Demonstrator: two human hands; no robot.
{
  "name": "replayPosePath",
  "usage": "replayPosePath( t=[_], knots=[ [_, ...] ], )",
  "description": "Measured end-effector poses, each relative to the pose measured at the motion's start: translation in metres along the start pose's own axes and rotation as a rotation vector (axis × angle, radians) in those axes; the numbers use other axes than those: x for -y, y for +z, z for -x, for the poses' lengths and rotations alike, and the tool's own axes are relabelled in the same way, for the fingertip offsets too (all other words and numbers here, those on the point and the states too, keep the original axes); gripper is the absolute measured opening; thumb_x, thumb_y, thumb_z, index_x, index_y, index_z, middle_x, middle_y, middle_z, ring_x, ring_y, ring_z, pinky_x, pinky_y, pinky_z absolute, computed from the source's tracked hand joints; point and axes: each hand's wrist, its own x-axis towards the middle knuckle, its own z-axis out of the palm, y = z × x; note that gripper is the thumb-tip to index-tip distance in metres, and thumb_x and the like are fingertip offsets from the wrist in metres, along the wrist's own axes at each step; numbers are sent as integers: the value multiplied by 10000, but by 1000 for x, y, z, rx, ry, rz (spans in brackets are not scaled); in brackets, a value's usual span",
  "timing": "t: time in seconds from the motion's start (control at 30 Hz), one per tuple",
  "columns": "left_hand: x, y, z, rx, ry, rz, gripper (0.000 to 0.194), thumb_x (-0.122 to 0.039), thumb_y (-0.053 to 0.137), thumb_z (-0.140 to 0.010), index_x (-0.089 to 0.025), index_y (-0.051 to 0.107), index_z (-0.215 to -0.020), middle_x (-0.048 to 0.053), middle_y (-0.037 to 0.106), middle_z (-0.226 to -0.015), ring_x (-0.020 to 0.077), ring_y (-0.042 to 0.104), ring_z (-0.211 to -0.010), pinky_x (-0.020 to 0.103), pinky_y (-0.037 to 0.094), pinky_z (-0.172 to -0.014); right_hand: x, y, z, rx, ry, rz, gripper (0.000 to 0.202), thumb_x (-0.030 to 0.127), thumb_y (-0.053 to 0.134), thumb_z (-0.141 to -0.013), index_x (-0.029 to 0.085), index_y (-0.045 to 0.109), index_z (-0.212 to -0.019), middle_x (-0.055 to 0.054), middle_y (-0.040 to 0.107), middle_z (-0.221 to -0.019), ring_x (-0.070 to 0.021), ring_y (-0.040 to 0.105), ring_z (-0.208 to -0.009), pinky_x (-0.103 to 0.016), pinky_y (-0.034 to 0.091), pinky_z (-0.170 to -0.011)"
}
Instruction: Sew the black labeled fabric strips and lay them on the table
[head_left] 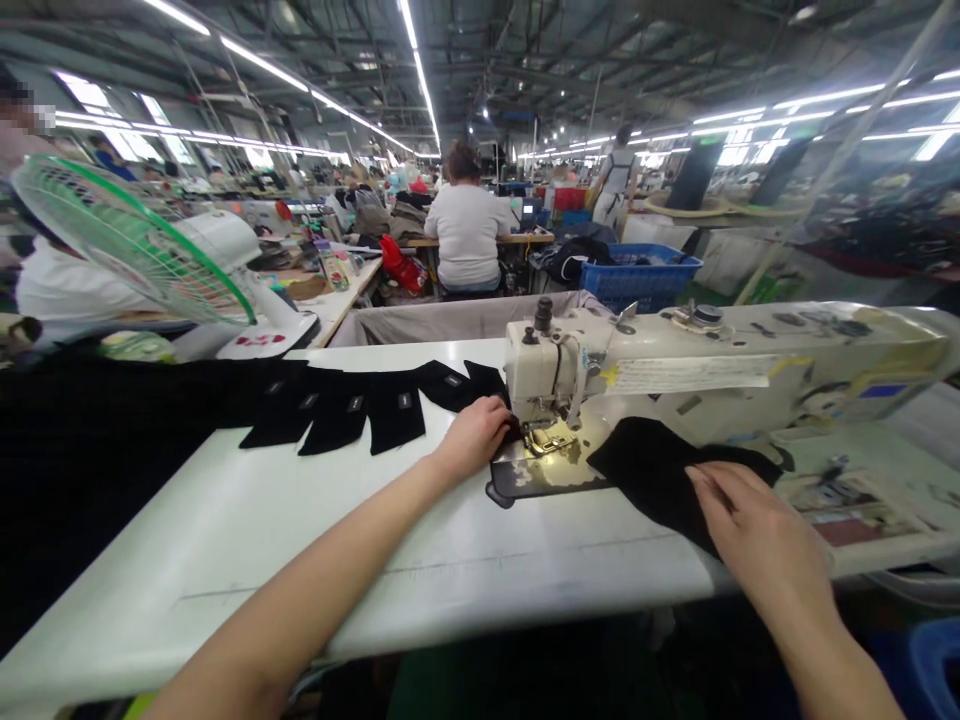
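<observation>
A cream sewing machine [675,365] stands on the pale table, with its presser foot over a worn metal plate [555,455]. My left hand [474,435] is just left of the foot, its fingers closed on the end of the black fabric chain. That chain of black pieces [397,415], several bearing small labels, runs leftward across the table. Right of the needle area, my right hand [739,500] pinches a separate black fabric piece [652,470] between thumb and fingers.
A green-rimmed fan [142,240] stands at the left, near a large dark cloth heap [97,470]. Ahead, a person in a white top [466,235] sits with their back turned. A blue basket [637,280] is behind the machine.
</observation>
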Motion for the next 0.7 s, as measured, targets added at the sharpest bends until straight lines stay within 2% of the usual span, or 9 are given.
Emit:
replayPosePath(
  t=[0.07,0.17,0.27,0.4,0.47,0.53,0.57,0.63,0.7],
  knots=[
    [3,2,-2,-25,-75,-78,382,-237,569,-936,-133,602,-1302,177,573,-1371,323,509,-1304,502,427,-1096,5,-7,-4,-146,29,-3,290,340,491,-1027,156,695,-931,-83,746,-973,-200,704,-743,-284,486,-609],
    [13,3,4,53,-198,-177,564,-383,533,-970,-157,444,-1479,165,396,-1567,360,303,-1476,587,274,-1185,12,-20,-10,-285,-4,-12,137,237,593,-976,141,690,-971,-105,749,-949,-226,709,-802,-300,504,-713],
    [31,-3,19,142,-234,-188,568,-457,452,-997,-159,455,-1480,141,373,-1588,356,280,-1491,584,248,-1197,21,-32,-13,-291,-94,-8,91,182,639,-944,150,681,-1018,-80,751,-896,-203,703,-750,-289,496,-711],
    [43,-22,44,126,-198,-119,568,-505,461,-963,-177,534,-1421,131,432,-1554,354,326,-1468,590,239,-1194,41,-44,-10,-206,-117,-136,70,200,614,-970,168,664,-1006,-41,725,-840,-160,684,-708,-262,490,-701],
    [29,-33,54,38,-251,-23,567,-556,448,-944,-150,641,-1290,171,533,-1458,381,423,-1394,601,267,-1171,54,-45,-5,-170,-97,-207,78,216,602,-982,164,659,-992,-39,715,-839,-145,678,-702,-250,491,-704],
    [-1,-43,62,-28,-392,200,623,-641,401,-932,-126,720,-1080,209,664,-1239,381,580,-1210,567,387,-1092,66,-43,1,-140,-95,-243,84,205,615,-975,152,662,-1021,-41,711,-842,-132,669,-681,-242,489,-687],
    [-20,-46,66,1,-494,387,668,-693,372,-923,-130,726,-990,203,711,-1089,360,648,-1076,534,465,-1009,73,-42,4,-130,-112,-256,103,192,621,-970,144,664,-1049,-44,710,-842,-129,664,-670,-242,488,-671],
    [-59,-50,71,255,-666,955,788,-801,312,-879,-131,709,-997,178,733,-914,327,705,-852,481,558,-804,87,-38,11,-106,-209,-286,159,168,627,-961,128,666,-1110,-52,709,-837,-135,659,-660,-254,485,-637],
    [-88,-51,73,441,-783,1430,815,-836,363,-841,-126,705,-1047,180,737,-979,323,711,-884,437,573,-752,101,-36,19,-55,-366,-324,208,158,622,-961,112,662,-1160,-58,712,-828,-152,660,-660,-274,484,-609]
  ],
)
